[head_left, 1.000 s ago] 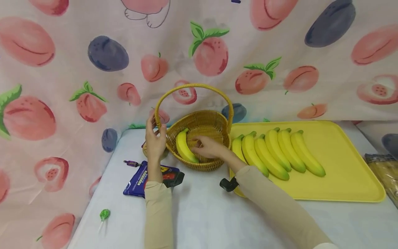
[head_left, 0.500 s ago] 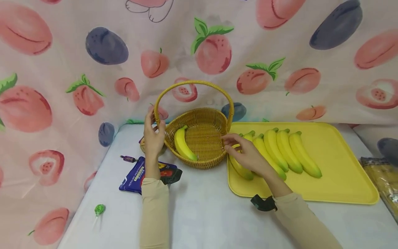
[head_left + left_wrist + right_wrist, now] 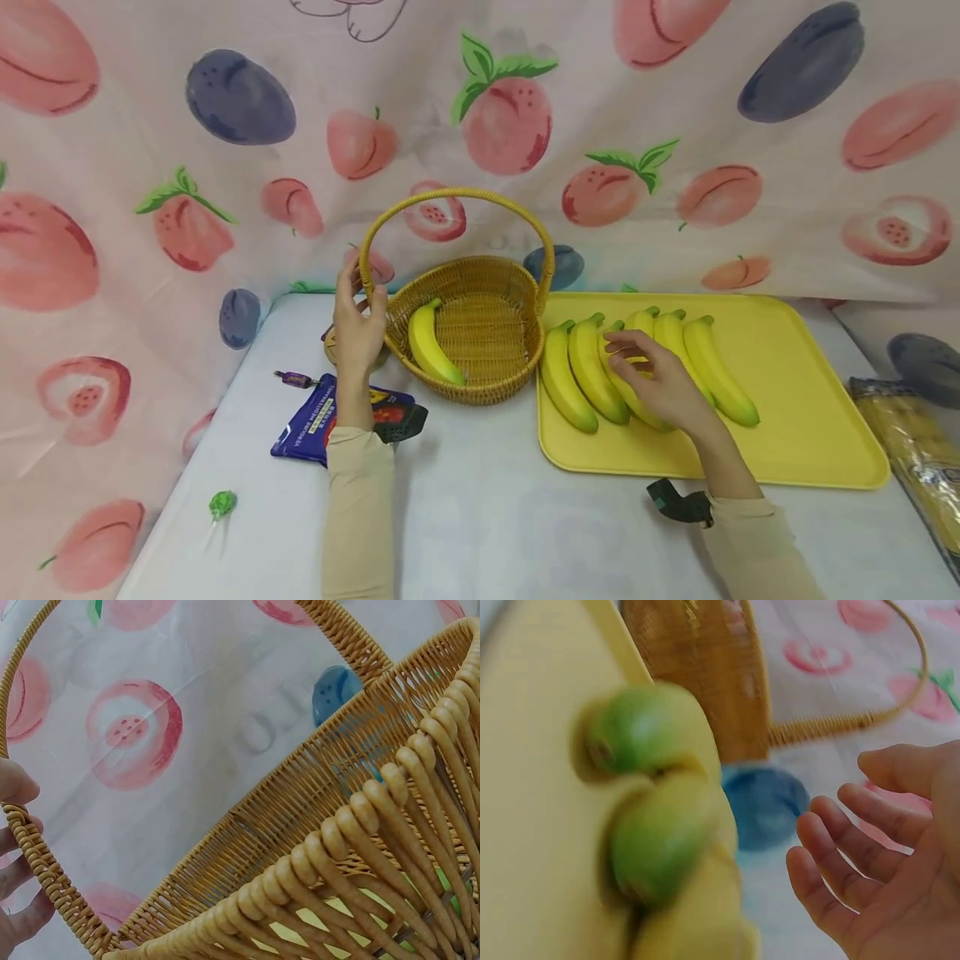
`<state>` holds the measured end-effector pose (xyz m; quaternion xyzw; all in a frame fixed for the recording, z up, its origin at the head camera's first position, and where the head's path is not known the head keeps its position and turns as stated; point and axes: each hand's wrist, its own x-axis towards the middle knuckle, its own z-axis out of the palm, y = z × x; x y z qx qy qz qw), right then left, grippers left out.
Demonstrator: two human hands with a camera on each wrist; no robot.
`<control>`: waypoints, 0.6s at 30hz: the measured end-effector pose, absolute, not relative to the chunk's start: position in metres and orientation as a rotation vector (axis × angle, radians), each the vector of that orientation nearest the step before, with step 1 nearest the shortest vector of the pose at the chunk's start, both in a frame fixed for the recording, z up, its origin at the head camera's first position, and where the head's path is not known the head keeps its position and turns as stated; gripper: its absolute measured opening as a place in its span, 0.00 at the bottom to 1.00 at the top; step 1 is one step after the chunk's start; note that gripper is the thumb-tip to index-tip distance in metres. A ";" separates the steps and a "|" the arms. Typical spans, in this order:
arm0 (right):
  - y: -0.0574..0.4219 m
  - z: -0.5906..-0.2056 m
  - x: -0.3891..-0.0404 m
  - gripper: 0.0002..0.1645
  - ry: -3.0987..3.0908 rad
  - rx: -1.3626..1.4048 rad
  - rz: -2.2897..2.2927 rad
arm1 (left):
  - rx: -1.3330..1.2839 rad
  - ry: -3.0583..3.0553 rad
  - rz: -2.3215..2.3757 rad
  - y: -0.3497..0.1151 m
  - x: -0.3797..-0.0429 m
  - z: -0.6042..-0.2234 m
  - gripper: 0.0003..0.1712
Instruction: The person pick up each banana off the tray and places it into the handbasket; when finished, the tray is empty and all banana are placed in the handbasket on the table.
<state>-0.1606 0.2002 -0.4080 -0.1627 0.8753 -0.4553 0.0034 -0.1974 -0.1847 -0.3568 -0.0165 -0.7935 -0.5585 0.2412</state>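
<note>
A wicker basket (image 3: 495, 333) with a tall arched handle stands at the back of the table, one banana (image 3: 431, 346) lying along its left side. My left hand (image 3: 358, 329) holds the left foot of the handle (image 3: 45, 862), thumb on one side and fingers on the other. My right hand (image 3: 660, 379) hovers above a row of several bananas (image 3: 567, 379) on a yellow tray (image 3: 810, 417). Its fingers (image 3: 832, 840) are loosely bent with nothing between them. In the right wrist view, green banana tips (image 3: 660, 847) appear blurred beside the hand.
Left of the basket lie a blue printed packet (image 3: 307, 425), a small purple-wrapped candy (image 3: 295, 379) and a round brownish object (image 3: 330, 343) partly behind my left hand. A green lollipop (image 3: 222, 505) is nearer the front. A clear package (image 3: 911, 454) sits at the right edge.
My right hand has come out of the basket, leaving the banana there, and moved right over the tray. My left hand stays at the handle.
</note>
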 end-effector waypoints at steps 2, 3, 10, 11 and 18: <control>0.213 -0.409 -0.161 0.24 2.771 -0.477 -1.424 | -0.056 -2.162 -1.526 -0.184 -0.196 -0.357 0.32; 0.219 -0.410 -0.161 0.24 2.780 -0.459 -1.430 | -0.062 -2.159 -1.524 -0.184 -0.196 -0.358 0.32; 0.257 -0.414 -0.164 0.26 2.881 -0.282 -1.382 | -0.075 -2.148 -1.492 -0.184 -0.195 -0.359 0.32; 0.261 -0.414 -0.164 0.26 2.894 -0.278 -1.368 | -0.072 -2.145 -1.489 -0.184 -0.195 -0.359 0.32; 0.287 -0.418 -0.162 0.30 2.952 -0.150 -1.249 | -0.054 -2.157 -1.488 -0.183 -0.192 -0.361 0.32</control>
